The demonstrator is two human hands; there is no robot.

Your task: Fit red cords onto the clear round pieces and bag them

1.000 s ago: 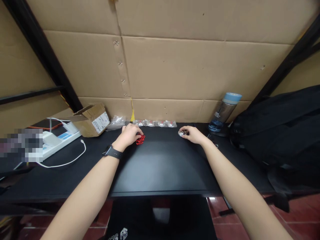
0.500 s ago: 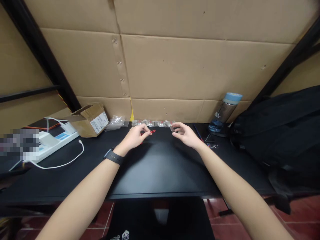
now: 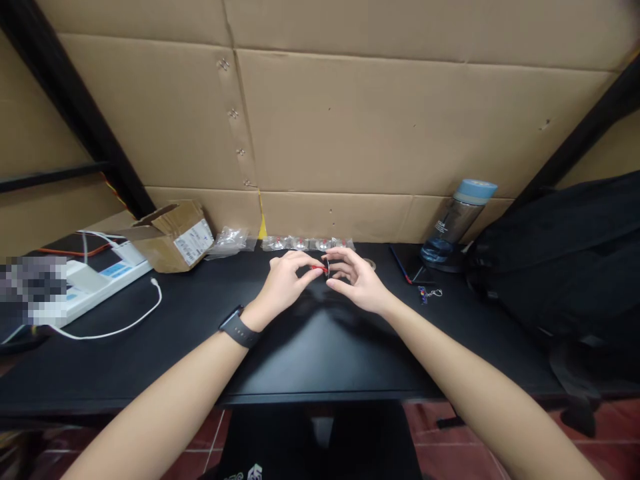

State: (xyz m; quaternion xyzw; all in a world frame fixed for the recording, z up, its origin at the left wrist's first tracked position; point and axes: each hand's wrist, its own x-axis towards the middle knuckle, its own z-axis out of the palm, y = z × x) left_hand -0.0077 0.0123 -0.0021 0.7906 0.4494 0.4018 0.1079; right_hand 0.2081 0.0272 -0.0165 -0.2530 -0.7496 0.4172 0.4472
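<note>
My left hand (image 3: 293,279) pinches a thin red cord (image 3: 316,268) between thumb and fingertips, closed on it. Facing it, my right hand (image 3: 356,279) holds a small thin disc (image 3: 328,269), seen nearly edge-on, between thumb and fingers. The cord's end is right up against the disc; whether it passes through, I cannot tell. Behind both hands, several small clear packets (image 3: 300,244) with red marks lie in a row along the cardboard wall. A ring-shaped item (image 3: 369,264) shows partly behind my right hand.
Leftward are a torn cardboard box (image 3: 173,239), clear plastic bags (image 3: 231,241) and a white power strip (image 3: 107,283) with a cable. To the right lie a pen (image 3: 400,263) and a keychain (image 3: 425,295), then a blue-lidded bottle (image 3: 454,223) and a black backpack (image 3: 560,280).
Both hands have come together, bringing the red cord up to the disc. The disc has turned nearly edge-on. The camera view has shifted slightly.
</note>
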